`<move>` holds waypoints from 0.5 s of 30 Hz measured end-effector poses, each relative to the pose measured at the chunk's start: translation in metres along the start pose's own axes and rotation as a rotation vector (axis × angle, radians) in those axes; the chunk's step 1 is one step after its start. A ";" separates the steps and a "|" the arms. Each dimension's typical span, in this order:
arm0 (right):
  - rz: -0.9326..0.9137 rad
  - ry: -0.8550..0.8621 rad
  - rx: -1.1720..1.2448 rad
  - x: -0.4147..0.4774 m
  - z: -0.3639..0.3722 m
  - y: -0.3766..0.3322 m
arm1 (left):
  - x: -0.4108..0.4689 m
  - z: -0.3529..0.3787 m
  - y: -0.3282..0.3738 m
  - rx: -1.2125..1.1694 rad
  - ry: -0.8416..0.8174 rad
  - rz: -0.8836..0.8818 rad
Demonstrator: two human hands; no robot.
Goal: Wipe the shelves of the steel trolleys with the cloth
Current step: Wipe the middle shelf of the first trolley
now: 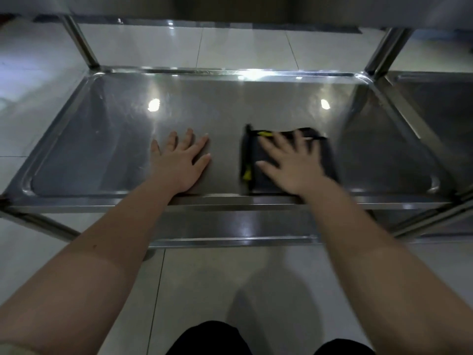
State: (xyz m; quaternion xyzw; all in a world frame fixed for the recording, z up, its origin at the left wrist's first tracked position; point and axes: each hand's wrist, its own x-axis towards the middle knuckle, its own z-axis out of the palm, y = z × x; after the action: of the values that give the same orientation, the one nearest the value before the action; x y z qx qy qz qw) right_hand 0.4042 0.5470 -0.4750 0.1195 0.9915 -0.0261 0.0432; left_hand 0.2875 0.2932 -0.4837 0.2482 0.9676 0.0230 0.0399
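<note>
A steel trolley shelf (107, 139) with a raised rim fills the middle of the view. On its near right part lies a dark folded cloth (253, 160) with yellow edging. My right hand (294, 162) presses flat on the cloth with fingers spread; the hand and cloth are motion-blurred. My left hand (179, 160) lies flat on the bare steel to the left of the cloth, fingers apart, holding nothing.
An upper shelf (230, 6) overhangs at the top, carried by steel posts (82, 42) at the back corners. A lower shelf (230, 226) shows under the front rim. A second trolley's shelf (442, 103) adjoins on the right. Pale floor tiles surround them.
</note>
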 end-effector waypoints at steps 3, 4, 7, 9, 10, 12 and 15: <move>-0.169 -0.028 0.021 0.001 -0.001 -0.065 | -0.001 -0.001 -0.004 -0.006 -0.018 0.007; -0.189 -0.036 0.052 0.001 -0.003 -0.063 | -0.002 -0.002 -0.004 -0.017 -0.020 0.004; -0.162 0.011 0.120 -0.009 -0.010 -0.008 | -0.001 -0.005 -0.001 -0.044 -0.035 0.003; -0.026 0.018 0.098 -0.020 -0.012 0.053 | 0.000 -0.007 0.001 -0.044 -0.043 0.006; 0.059 0.007 0.088 -0.027 -0.014 0.087 | -0.001 -0.007 0.002 -0.039 -0.041 0.007; 0.194 -0.046 0.090 -0.043 -0.020 0.147 | -0.002 -0.007 0.004 -0.025 -0.032 0.000; 0.283 -0.134 0.074 -0.050 -0.021 0.176 | -0.003 -0.004 0.004 0.001 -0.020 -0.009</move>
State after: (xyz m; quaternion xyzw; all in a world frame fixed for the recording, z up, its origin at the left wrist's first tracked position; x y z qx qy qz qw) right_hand 0.4933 0.7076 -0.4571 0.2575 0.9580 -0.0642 0.1083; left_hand 0.2915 0.2949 -0.4793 0.2440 0.9683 0.0199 0.0496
